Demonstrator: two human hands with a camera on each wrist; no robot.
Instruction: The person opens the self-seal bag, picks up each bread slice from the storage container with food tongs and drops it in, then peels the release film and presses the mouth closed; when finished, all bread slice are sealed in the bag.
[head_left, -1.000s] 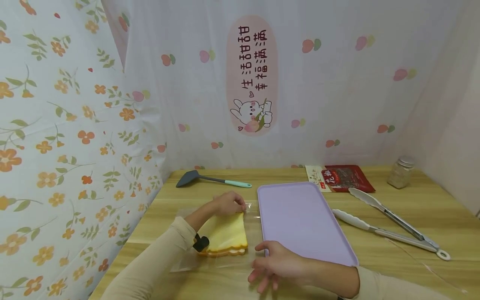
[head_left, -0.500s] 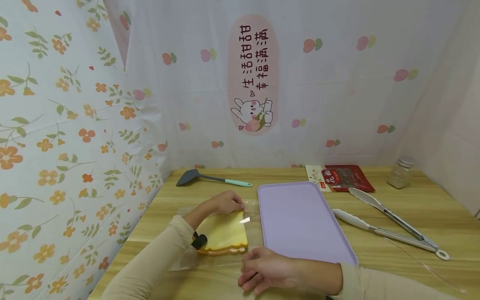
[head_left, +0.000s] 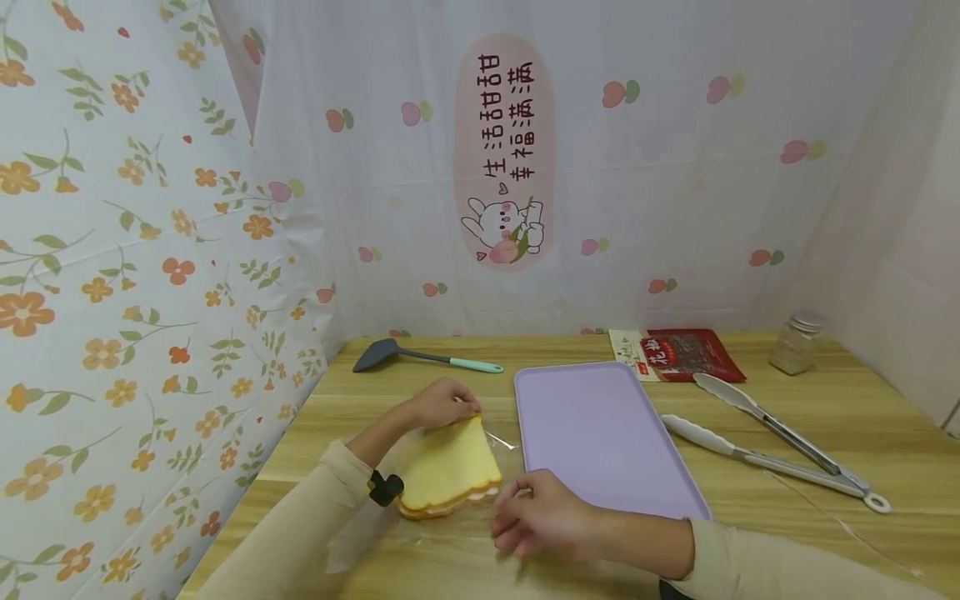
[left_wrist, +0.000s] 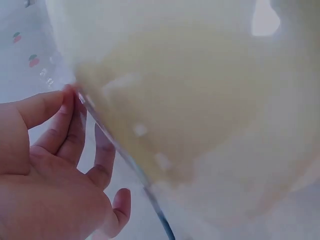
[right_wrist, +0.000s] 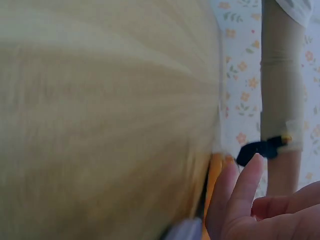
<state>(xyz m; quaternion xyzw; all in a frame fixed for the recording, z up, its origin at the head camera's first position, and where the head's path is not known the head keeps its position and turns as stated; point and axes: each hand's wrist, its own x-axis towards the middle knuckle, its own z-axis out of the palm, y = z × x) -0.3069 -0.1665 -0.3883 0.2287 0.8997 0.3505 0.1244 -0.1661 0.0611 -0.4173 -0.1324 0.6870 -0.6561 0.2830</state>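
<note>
A sandwich [head_left: 453, 467] with a yellow top slice and pale and brown layers lies on the wooden table, with clear plastic film [head_left: 348, 537] showing around it. My left hand [head_left: 442, 404] pinches at its far right corner. In the left wrist view, thumb and fingertips of the left hand [left_wrist: 60, 165] meet at a thin edge beside a blurred, glossy yellowish surface. Near the sandwich's near right corner hovers my right hand [head_left: 543, 517], fingers loosely bent, nothing visible in them. An orange edge [right_wrist: 214, 182] appears beside its fingers in the right wrist view.
A lilac tray [head_left: 592, 433] lies right of the sandwich. Open tongs [head_left: 772, 450] rest beyond it. At the back are a spatula [head_left: 420, 356], a red seasoning packet [head_left: 690, 354] and a glass jar [head_left: 797, 346]. Patterned curtains [head_left: 645, 167] hang behind.
My left hand has shifted slightly left, and the sandwich has turned a little, its near right corner moving right. The right hand moved left, then up a little, its spread fingers drawing in.
</note>
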